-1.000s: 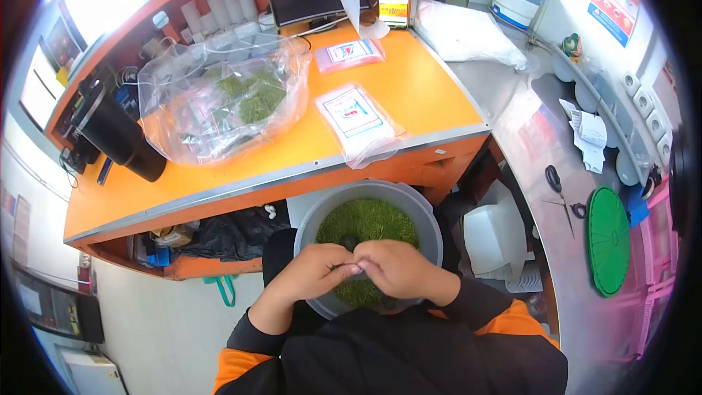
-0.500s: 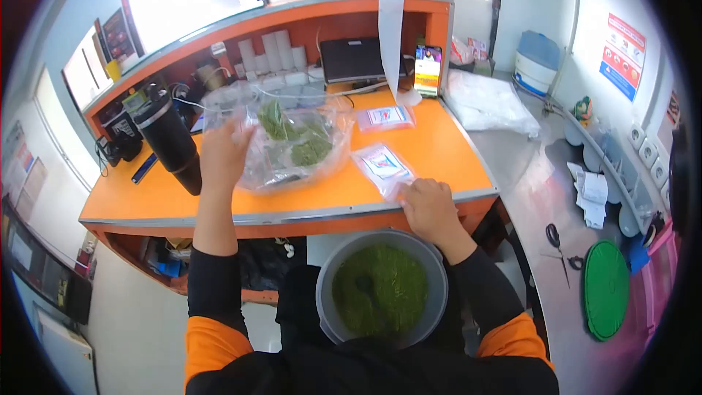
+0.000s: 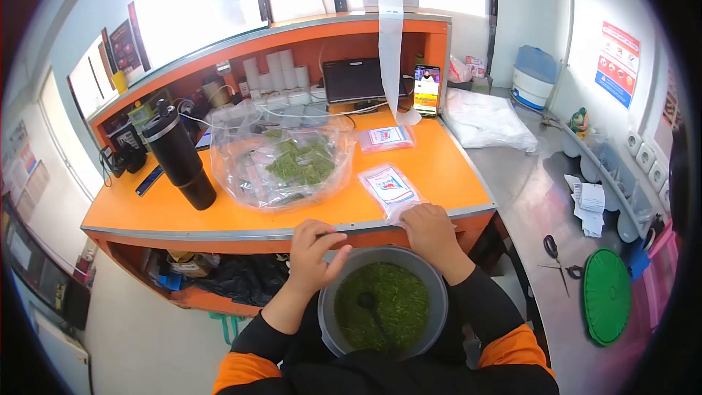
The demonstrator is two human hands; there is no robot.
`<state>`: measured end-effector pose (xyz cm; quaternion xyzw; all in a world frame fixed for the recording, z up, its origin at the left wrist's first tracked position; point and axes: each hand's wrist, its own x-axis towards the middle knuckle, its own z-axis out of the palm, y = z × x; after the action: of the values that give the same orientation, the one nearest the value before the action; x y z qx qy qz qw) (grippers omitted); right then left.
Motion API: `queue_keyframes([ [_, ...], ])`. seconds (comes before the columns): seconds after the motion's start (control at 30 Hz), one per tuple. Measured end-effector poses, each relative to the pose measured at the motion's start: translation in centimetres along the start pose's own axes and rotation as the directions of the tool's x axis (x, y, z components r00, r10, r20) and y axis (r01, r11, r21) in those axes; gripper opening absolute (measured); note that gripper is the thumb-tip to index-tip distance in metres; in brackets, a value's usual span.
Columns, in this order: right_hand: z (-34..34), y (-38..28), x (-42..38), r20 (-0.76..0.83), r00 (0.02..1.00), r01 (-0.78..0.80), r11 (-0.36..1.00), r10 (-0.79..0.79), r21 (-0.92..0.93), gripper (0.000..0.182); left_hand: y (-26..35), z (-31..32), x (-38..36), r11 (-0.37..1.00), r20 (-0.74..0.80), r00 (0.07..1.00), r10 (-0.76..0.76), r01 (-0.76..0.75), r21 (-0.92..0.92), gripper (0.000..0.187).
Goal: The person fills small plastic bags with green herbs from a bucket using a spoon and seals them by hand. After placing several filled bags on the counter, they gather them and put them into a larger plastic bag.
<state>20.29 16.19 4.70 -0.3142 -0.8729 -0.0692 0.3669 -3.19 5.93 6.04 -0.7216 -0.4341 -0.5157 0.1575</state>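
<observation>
A: How many packs?
B: Two. Near pack at the front edge of the bench, close to its front right corner. Far pack behind, nearer the back edge.

A: And hands?
B: Two. Right hand on the front end of the near pack; cannot tell whether pinching it or only resting there. Left hand empty, fingers loosely curled, thumb apart from them, above the left rim of the tub, near the bench's front edge.

A: Other counts?
B: One tumbler, inward from the bench's left edge. One phone, upright near the back right corner, and one monitor along the back. On the steel counter, one pair of scissors with blades spread, one green lid just to the right, one white sack farther back.

A: Contents of the tub?
B: Green shreds, below rim level, with one black spoon on top. Just below the bench's front edge, towards its right end.

A: And of the clear bag?
B: Green clumps among creased plastic; too much overlap for a count. Mid-bench, left of both packs, right of the tumbler.
</observation>
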Motion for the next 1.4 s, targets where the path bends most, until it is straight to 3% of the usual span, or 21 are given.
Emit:
queue_keyframes([
  [0.17, -1.0, -1.5, 0.8, 0.000, 1.000, -0.030, 0.998, 0.030, -0.055, 0.016, 1.7, 1.0, -0.1, 0.995, 0.066, 0.998, -0.001, 0.007, -0.097, 0.022],
  [0.47, 1.8, -0.4, -0.7, -0.305, 0.946, 0.094, 0.993, -0.111, -0.070, 0.014, 2.2, 1.6, -0.2, 0.991, 0.115, 0.993, -0.033, 0.048, -0.128, 0.020],
  [0.57, 1.7, 0.0, -2.0, -0.265, 0.963, 0.068, 0.996, -0.052, 0.050, 0.013, 2.2, 1.9, -0.4, 0.989, 0.117, 0.993, -0.033, 0.050, -0.143, 0.020],
  [0.77, 0.5, -0.9, -0.8, -0.295, 0.952, 0.091, 0.995, -0.074, 0.043, 0.017, 2.2, 2.7, -0.1, 0.984, 0.118, 0.993, -0.016, 0.037, -0.176, 0.020],
  [0.87, 0.3, -0.8, -0.8, -0.261, 0.964, 0.066, 0.997, -0.054, 0.038, 0.019, 2.2, 3.0, 0.9, 0.982, 0.133, 0.991, -0.013, 0.038, -0.185, 0.021],
  [0.97, 0.2, -0.6, -1.1, -0.145, 0.984, -0.095, 0.993, 0.104, 0.070, 0.023, 2.6, 3.2, 1.7, 0.979, 0.171, 0.985, -0.017, 0.052, -0.199, 0.022],
  [1.07, -0.7, -2.0, -0.4, -0.140, 0.916, -0.310, 0.886, 0.375, 0.345, 0.017, 3.3, 3.4, 1.7, 0.962, 0.245, 0.969, -0.025, 0.090, -0.259, 0.024],
  [1.13, -2.2, -2.8, -0.3, -0.050, 0.885, -0.394, 0.802, 0.463, 0.449, 0.018, 3.8, 3.6, 0.7, 0.931, 0.300, 0.954, -0.024, 0.131, -0.341, 0.027],
  [1.17, -2.6, -3.0, -0.3, 0.001, 0.866, -0.435, 0.752, 0.501, 0.495, 0.020, 4.1, 3.6, 0.2, 0.896, 0.357, 0.930, -0.082, 0.226, -0.383, 0.032],
  [1.27, -2.1, -2.6, -1.1, 0.156, 0.851, -0.478, 0.615, 0.501, 0.627, 0.029, 4.7, 3.7, -1.1, 0.732, 0.538, 0.814, -0.221, 0.503, -0.460, 0.046],
  [1.37, -1.4, -2.6, -1.3, 0.247, 0.843, -0.499, 0.526, 0.477, 0.689, 0.033, 5.5, 4.6, -1.4, 0.597, 0.406, 0.804, -0.435, 0.595, -0.539, 0.069],
  [1.4, -1.6, -2.6, -1.3, 0.237, 0.865, -0.477, 0.579, 0.441, 0.661, 0.035, 5.4, 4.5, -1.3, 0.629, 0.390, 0.809, -0.440, 0.588, -0.510, 0.074],
])
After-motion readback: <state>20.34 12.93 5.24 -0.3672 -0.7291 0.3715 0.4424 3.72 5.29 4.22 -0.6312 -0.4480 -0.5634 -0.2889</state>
